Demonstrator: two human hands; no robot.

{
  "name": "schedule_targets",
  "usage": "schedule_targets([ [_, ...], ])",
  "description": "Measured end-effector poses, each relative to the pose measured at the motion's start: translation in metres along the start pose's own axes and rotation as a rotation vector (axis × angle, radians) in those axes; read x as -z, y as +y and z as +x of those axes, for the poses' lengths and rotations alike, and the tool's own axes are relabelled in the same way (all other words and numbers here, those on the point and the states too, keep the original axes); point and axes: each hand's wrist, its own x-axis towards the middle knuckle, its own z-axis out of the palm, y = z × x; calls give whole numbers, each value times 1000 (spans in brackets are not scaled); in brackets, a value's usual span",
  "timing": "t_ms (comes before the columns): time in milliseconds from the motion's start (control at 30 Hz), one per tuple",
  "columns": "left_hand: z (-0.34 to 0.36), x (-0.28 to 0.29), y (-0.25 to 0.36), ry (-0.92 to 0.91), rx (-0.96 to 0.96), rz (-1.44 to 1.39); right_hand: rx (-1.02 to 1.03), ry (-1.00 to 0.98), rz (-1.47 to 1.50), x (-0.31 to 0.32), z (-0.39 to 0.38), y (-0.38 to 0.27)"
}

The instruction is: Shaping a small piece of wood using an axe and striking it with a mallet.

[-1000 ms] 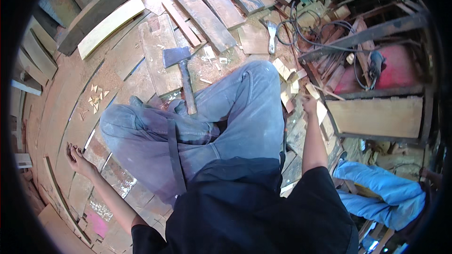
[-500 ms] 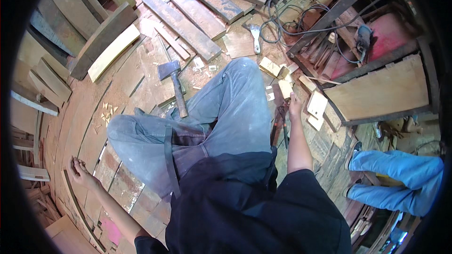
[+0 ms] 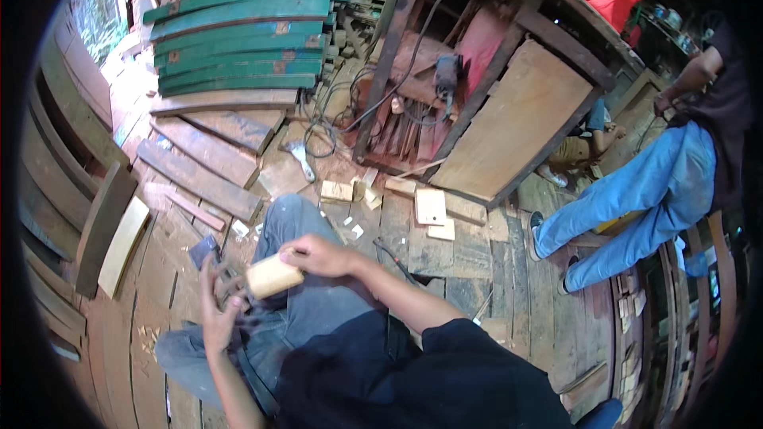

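Over my lap, my right hand pinches a pale wooden block by its right end. Facing the block's other end is my left hand, its fingers and thumb spread and somewhat blurred. No object shows clearly in the left hand. A hammer lies just beyond the left fingers, its dark head showing and its handle mostly hidden or smeared. To the right of my bent knee, a dark long-handled tool rests on the floor, partly covered by my right forearm.
Pale wood blocks and a scraper lie ahead. Planks and green slatted boards stretch beyond. A wooden frame with a corded power tool stands ahead right. A person in blue jeans stands at right.
My view has turned rightward. My right hand has brought the wooden block from the floor at my right to above my lap. My left hand has come inward from the far left.
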Motion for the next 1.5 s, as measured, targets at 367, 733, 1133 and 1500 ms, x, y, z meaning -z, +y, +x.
schedule_targets([
  [367,-3,-13,-17,36,188,-152,17,25,28,-29,-2,-32],
  [733,11,-16,12,-198,-27,-106,54,215,223,-50,2,-65],
  [1133,5,82,-5,-74,-30,56,-147,75,403,-57,110,-25],
  [1500,29,126,12,85,-100,-24,-712,-326,-679,-189,148,107],
])
